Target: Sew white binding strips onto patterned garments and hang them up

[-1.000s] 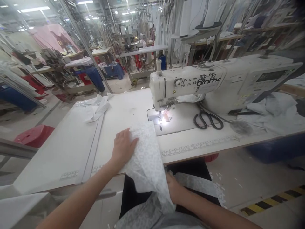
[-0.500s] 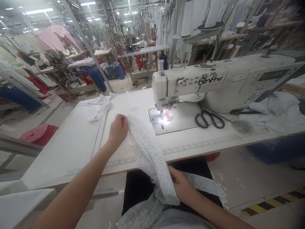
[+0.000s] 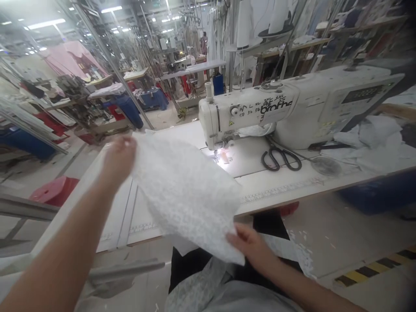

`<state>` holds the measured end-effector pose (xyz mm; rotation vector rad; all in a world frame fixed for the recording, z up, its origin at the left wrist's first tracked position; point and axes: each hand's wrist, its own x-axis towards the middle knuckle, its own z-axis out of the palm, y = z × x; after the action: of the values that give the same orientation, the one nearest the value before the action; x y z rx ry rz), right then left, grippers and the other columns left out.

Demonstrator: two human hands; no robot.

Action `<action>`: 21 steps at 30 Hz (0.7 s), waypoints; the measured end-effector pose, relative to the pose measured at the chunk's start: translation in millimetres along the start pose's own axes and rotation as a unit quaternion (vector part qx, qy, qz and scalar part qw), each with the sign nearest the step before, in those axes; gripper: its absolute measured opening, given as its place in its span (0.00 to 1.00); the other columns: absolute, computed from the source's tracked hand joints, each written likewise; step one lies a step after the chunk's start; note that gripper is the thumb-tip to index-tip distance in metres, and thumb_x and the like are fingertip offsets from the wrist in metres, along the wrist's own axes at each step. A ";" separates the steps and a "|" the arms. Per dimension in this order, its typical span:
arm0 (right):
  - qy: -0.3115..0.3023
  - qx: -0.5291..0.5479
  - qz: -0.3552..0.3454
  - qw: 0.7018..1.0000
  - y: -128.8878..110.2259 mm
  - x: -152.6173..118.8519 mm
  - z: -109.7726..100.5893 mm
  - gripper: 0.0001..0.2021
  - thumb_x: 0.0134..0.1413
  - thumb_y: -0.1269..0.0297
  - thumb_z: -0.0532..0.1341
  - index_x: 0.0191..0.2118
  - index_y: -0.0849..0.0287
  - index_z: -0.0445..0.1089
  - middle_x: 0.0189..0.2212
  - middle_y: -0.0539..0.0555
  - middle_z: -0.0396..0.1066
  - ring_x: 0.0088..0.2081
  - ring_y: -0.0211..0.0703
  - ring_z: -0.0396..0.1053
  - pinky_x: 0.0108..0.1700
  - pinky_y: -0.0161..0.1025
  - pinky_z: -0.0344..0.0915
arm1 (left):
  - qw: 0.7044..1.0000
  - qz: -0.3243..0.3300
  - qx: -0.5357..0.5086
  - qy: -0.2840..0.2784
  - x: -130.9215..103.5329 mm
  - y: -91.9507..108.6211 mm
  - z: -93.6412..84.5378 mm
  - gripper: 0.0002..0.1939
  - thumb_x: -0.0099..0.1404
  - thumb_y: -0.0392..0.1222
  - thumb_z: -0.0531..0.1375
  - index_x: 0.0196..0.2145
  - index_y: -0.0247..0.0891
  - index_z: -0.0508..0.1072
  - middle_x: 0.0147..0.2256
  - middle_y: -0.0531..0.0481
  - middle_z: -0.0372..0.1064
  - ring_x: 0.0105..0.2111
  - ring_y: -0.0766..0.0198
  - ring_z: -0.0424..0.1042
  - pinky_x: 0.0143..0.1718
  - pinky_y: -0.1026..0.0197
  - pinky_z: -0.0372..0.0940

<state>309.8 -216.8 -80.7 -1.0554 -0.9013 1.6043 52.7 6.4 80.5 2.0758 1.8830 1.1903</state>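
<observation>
A pale patterned fabric piece [image 3: 185,186] is spread in the air between my two hands, over the front of the white table. My left hand [image 3: 121,156], blurred, grips its upper left corner. At the lower right edge, my right hand [image 3: 251,247] pinches the cloth between thumb and fingers. More of the patterned cloth [image 3: 198,286] lies on my lap. Beyond the fabric stands a white sewing machine [image 3: 247,112] with its needle area lit. Black scissors [image 3: 281,159] lie on the table right of the needle.
Crumpled white cloth [image 3: 373,143] lies at the table's right end. Thread cones [image 3: 244,26] stand behind the machine. A red stool [image 3: 53,190] is on the floor at the left. A ruler strip [image 3: 279,190] runs along the table's front edge.
My left hand has moved left and up, and the fabric, narrow and folded before, is now opened out wide. My right hand still holds its lower end. The view has shifted slightly.
</observation>
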 end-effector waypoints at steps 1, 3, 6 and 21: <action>-0.011 0.024 0.027 0.999 14.1 3.6 5.6 0.19 0.43 0.46 0.65 0.31 0.59 0.69 0.26 0.52 0.69 0.31 0.45 0.66 0.36 0.41 0.64 | 0.999 -0.021 0.021 -0.025 -11.5 -7.3 15.7 0.09 0.52 0.38 0.60 0.29 0.35 0.63 0.32 0.48 0.68 0.43 0.52 0.68 0.43 0.47 0.63; -0.017 0.058 0.047 0.997 35.5 8.8 14.1 0.21 0.41 0.44 0.65 0.30 0.59 0.68 0.27 0.51 0.68 0.32 0.45 0.66 0.38 0.42 0.63 | 0.995 -0.036 0.056 -0.068 -42.9 -16.8 47.0 0.10 0.53 0.39 0.60 0.32 0.35 0.63 0.35 0.41 0.69 0.44 0.46 0.67 0.45 0.41 0.62; 0.001 0.049 0.038 0.998 47.6 11.4 16.4 0.22 0.40 0.44 0.66 0.23 0.58 0.63 0.21 0.47 0.63 0.26 0.39 0.62 0.34 0.38 0.62 | 0.975 0.062 0.075 -0.200 -98.1 -12.5 81.4 0.14 0.60 0.42 0.54 0.43 0.36 0.64 0.49 0.38 0.65 0.53 0.50 0.62 0.55 0.44 0.56; -0.122 0.164 0.098 0.974 16.6 -17.9 -19.0 0.24 0.33 0.45 0.69 0.33 0.60 0.72 0.26 0.50 0.66 0.26 0.37 0.61 0.31 0.33 0.58 | 0.939 0.103 -0.174 -0.279 -111.6 18.1 135.8 0.18 0.65 0.41 0.49 0.53 0.43 0.56 0.52 0.45 0.63 0.52 0.61 0.64 0.50 0.54 0.63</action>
<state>324.8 -237.0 -98.7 -0.7426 -0.6707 2.0009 155.2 -39.3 -56.0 2.1355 1.1391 0.7694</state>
